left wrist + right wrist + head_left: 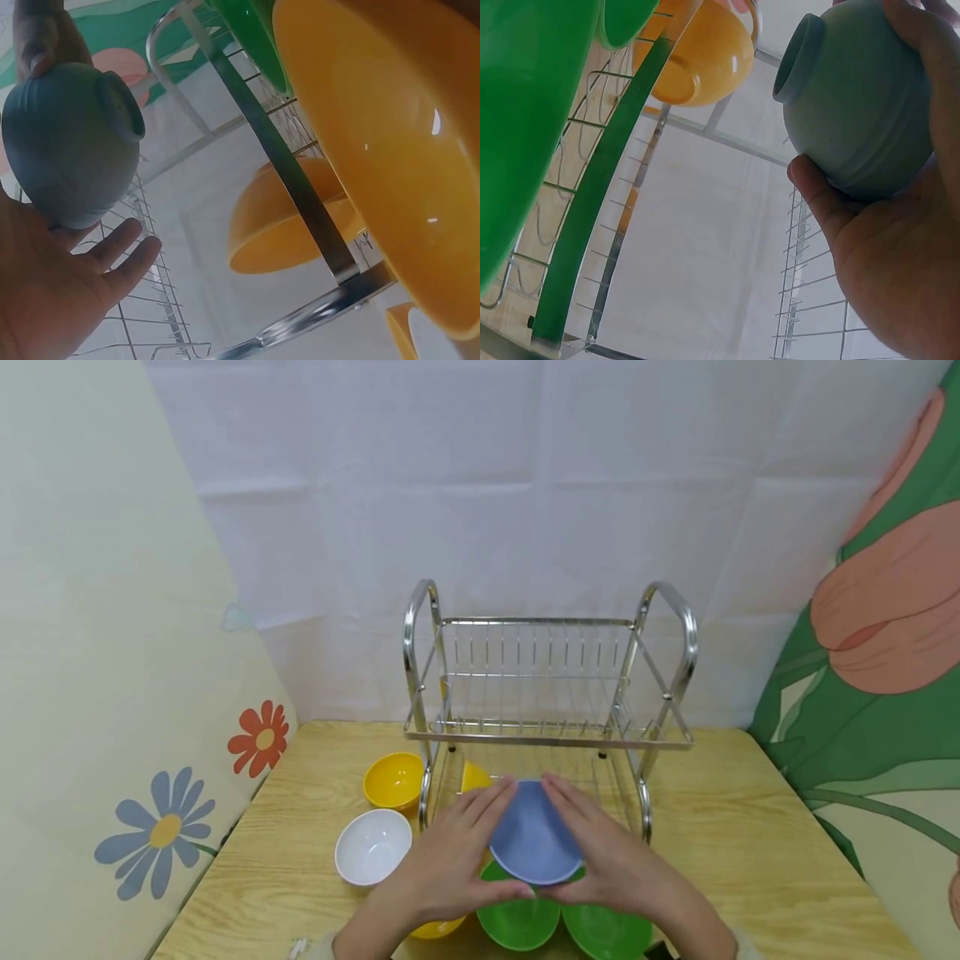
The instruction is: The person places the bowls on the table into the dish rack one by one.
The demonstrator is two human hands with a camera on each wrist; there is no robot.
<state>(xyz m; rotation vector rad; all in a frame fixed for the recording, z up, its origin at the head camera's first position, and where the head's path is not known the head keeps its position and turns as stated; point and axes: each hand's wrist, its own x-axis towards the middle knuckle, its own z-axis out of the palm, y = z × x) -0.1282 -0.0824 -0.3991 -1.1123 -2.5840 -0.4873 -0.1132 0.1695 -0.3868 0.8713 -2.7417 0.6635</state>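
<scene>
Both hands hold a small blue bowl (536, 835) between them, in front of a two-tier metal dish rack (551, 741). My left hand (448, 860) grips its left side and my right hand (609, 860) its right side. In the head view the bowl's inside faces the camera. Both wrist views show the bowl's outside and its raised foot ring, in the left wrist view on the bowl (71, 146) and in the right wrist view on the bowl (859, 105). Beneath the hands are two green bowls, one left (517, 920) and one right (607, 931).
Left of the rack stand a yellow bowl (393, 781) and a white bowl (373, 847). Another yellow bowl (440, 930) is partly hidden by my left arm. A yellow bowl (475, 775) sits on the rack's lower tier. Patterned cloths flank the wooden table (738, 860).
</scene>
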